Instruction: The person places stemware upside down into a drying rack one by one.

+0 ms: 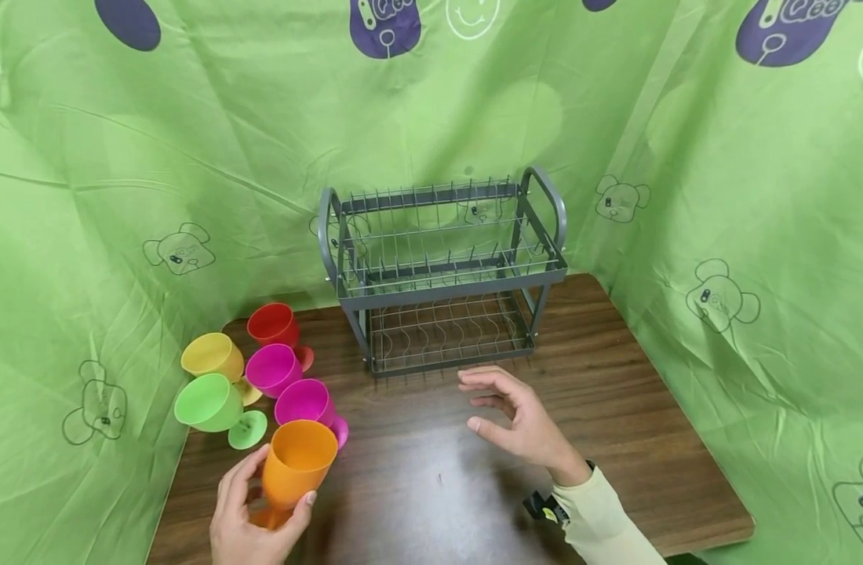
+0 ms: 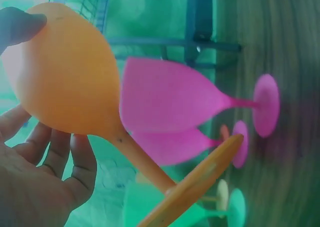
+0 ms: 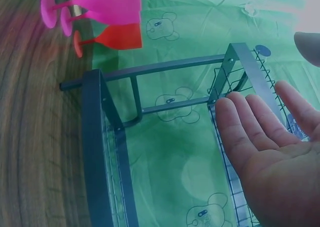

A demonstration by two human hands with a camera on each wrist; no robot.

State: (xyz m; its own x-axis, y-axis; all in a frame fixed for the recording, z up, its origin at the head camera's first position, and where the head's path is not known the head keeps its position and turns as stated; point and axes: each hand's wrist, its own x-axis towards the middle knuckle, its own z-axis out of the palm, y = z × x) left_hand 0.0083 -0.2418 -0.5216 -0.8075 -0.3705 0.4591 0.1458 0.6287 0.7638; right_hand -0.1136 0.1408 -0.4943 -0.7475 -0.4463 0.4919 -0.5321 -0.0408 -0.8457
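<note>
An orange plastic goblet (image 1: pixel 299 463) is gripped round its bowl by my left hand (image 1: pixel 251 510), at the table's near left. In the left wrist view the thumb and fingers hold the bowl of the goblet (image 2: pixel 75 72), while its stem and foot stick out free. My right hand (image 1: pixel 519 420) hovers over the table in front of the rack, fingers relaxed and holding nothing. Beyond the orange goblet stand two magenta goblets (image 1: pixel 306 402), a green goblet (image 1: pixel 209 403), a yellow goblet (image 1: pixel 213 357) and a red goblet (image 1: pixel 272 323).
A grey two-tier dish rack (image 1: pixel 446 290) with wire shelves and raised side handles stands at the back of the wooden table (image 1: pixel 636 424). Green patterned cloth (image 1: pixel 248 141) hangs round the back and sides. A dark wrist strap device (image 1: pixel 544 506) sits at the right wrist.
</note>
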